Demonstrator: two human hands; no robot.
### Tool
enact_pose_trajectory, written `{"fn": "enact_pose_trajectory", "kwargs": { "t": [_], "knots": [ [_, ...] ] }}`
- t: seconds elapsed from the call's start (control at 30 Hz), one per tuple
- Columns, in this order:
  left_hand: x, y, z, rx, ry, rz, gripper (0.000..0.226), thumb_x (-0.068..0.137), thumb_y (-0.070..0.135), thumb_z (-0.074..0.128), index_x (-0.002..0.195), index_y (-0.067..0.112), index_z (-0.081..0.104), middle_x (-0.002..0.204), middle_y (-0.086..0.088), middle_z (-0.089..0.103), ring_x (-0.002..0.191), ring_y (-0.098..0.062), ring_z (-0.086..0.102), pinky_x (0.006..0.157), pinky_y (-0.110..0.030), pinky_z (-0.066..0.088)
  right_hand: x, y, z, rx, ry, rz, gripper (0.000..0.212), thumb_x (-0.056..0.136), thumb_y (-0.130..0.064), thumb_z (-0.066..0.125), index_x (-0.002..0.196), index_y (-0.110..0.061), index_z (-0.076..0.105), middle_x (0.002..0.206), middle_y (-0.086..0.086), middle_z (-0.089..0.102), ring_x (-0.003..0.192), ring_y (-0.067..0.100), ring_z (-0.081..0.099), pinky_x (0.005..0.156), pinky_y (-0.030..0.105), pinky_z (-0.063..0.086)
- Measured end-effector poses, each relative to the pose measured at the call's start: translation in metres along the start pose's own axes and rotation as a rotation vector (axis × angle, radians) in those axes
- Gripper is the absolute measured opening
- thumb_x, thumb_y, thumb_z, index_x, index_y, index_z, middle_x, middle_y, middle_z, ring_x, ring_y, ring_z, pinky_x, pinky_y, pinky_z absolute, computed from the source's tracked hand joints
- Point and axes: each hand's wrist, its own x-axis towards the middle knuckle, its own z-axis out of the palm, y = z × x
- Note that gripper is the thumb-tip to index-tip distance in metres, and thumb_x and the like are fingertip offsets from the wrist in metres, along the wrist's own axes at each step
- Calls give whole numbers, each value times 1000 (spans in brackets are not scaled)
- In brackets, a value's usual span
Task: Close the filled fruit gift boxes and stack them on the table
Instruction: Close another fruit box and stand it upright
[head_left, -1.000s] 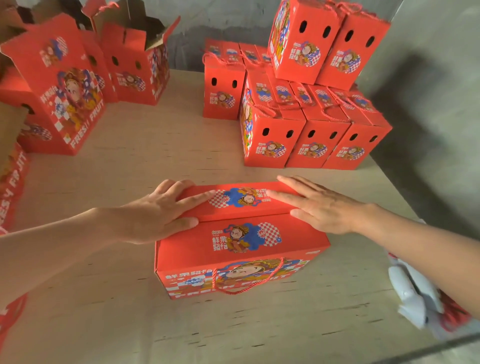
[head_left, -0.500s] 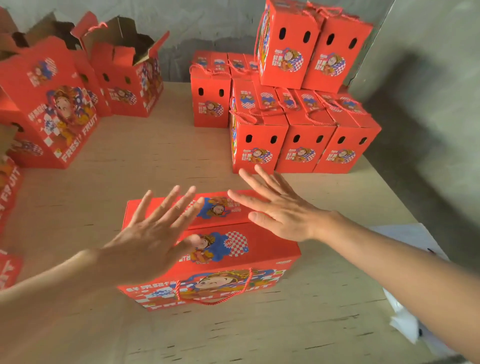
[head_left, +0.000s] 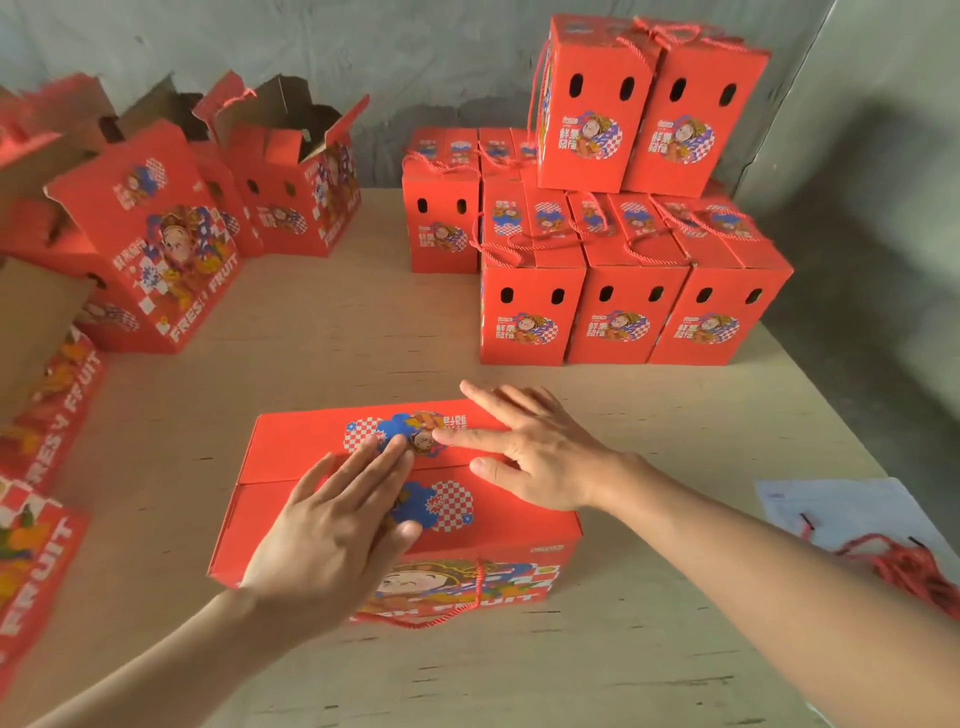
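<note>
Two flaps form the top of the red gift box (head_left: 291, 452), and both lie down flat, meeting in a seam that runs across its width. The box sits low and broad on the pale wooden counter (head_left: 332, 332), just in front of the person. Each flap carries a cartoon figure on a blue flower shape beside a red-and-white checker patch. The near face shows a bigger figure, white lettering and a red rope handle (head_left: 478, 587) hanging down over it.

The left hand (head_left: 332, 535) lies on the near flap, its straight fingers reaching over the seam. The right hand (head_left: 540, 457) lies on the far flap with fingers spread. Neither has a grip on anything (both palms are down and released).

What the box holds is hidden under the flaps. The left hand covers part of the near print, and its wrist cuts off the start of the lettering, so only "FRUIT" reads clearly. Whether the flaps are locked together cannot be told.

Well behind on the right stand the closed boxes (head_left: 618, 312), with two more on top (head_left: 592, 104). The open boxes (head_left: 291, 171) stand at far left, and those at the left edge are cut off and blurred. At the right edge a tangle of red rope (head_left: 909, 566) lies on a white sheet (head_left: 852, 509), partly out of frame.
</note>
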Motion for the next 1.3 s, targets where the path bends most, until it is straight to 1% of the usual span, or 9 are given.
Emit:
{"fn": "enact_pose_trajectory", "kwargs": {
  "t": [0.23, 0.47, 0.6, 0.67, 0.77, 0.93, 1.03, 1.13, 1.3],
  "knots": [
    [38, -56, -11, 15, -115, 275, 63, 97, 54, 13, 136, 20, 49, 146, -3, 41, 133, -24, 41, 108, -37, 35, -26, -40, 6, -26, -35, 290, 52, 94, -59, 22, 142, -56, 1, 151, 15, 18, 135, 34, 21, 110, 48, 15],
    [84, -76, -4, 40, -235, 123, 75, 71, 77, -22, 138, 53, 1, 152, 23, -5, 144, -3, 1, 114, -26, -3, -45, -96, 16, 41, -13, 473, 70, 95, -60, 24, 149, -31, -10, 138, 26, 26, 123, 36, 33, 100, 45, 28],
    [82, -51, 8, -81, -184, -83, 43, 101, 45, 21, 144, 47, 18, 156, 16, -3, 146, -13, -5, 116, -44, -5, -54, -103, 8, 59, -8, 471, 72, 92, -63, 28, 149, -28, 1, 128, 19, 38, 110, 33, 48, 91, 41, 38],
    [60, -33, 13, -232, 101, -223, 46, 96, 41, 34, 138, 28, 46, 153, -3, 27, 141, -26, 23, 114, -47, 18, -62, -93, 6, 236, 83, 532, 60, 92, -59, 35, 139, -23, 26, 118, 10, 49, 105, 28, 54, 90, 36, 41],
    [11, -14, 22, -568, 535, -440, 22, 88, 35, 53, 72, 23, 63, 79, 0, 59, 79, -29, 57, 67, -36, 45, -73, -68, 17, 639, 215, 787, 44, 96, -54, 34, 83, -17, 54, 75, -2, 59, 72, 16, 56, 71, 28, 45],
    [-27, -13, 31, -765, -42, -889, 68, 95, 56, 29, 66, 8, 67, 55, -5, 65, 53, -22, 61, 50, -23, 44, -60, -63, 38, 1481, 92, 996, 58, 94, -60, 33, 104, -16, 69, 106, 11, 71, 97, 25, 66, 83, 34, 50],
    [-13, 1, 35, -1294, -71, -1100, 64, 92, 56, 42, 74, 1, 69, 66, -7, 70, 60, -23, 62, 58, -26, 48, -25, -60, 16, 1425, 349, 936, 42, 96, -42, 49, 99, -5, 68, 105, 21, 69, 95, 33, 67, 82, 43, 54],
    [3, 4, 39, -1707, 73, -1346, 29, 92, 18, 54, 67, 4, 59, 49, -5, 60, 43, -19, 56, 51, -24, 44, 4, -60, -15, 1308, 605, 832, 25, 96, -19, 52, 98, 4, 62, 101, 19, 65, 97, 31, 62, 86, 39, 51],
    [20, -3, 35, -1925, 324, -1399, 24, 87, -12, 35, 68, -4, 50, 63, -16, 51, 39, -23, 50, 39, -25, 46, 17, -81, -51, 1045, 473, 565, 25, 98, -12, 41, 76, -14, 52, 88, 11, 68, 81, 24, 63, 77, 34, 50]
  ]
}}
